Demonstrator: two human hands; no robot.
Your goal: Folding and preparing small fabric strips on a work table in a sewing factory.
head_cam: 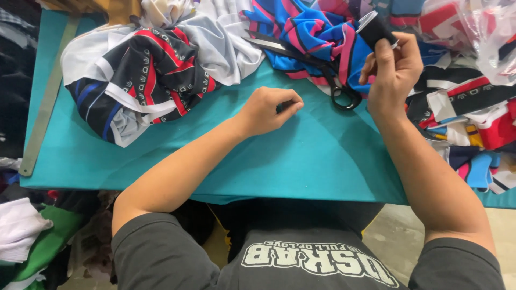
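Teal cloth covers the table [161, 161] I look down on, and it is the biggest thing in view; along its far edge lie heaps of sports fabric, a black, red and white bundle [145, 80] to the left and a blue, pink and black one [306, 29] further right, with cut strips of many colours [467, 123] piled at the right side. A long metal ruler [45, 107] runs down the left edge. Black-handled scissors [309, 62] rest half on the blue bundle, blades closed, lying between my two hands. My right hand [392, 75] is raised above the table, thumb and fingers pinched on a small black fabric piece [376, 29] with a pale edge. My left hand [269, 110] sits on the teal cloth in a loose fist; whether it pinches anything I cannot tell. I judge this an inspecting or sorting step, and the next move would call for a steady pinch on that black piece with the scissors within easy reach
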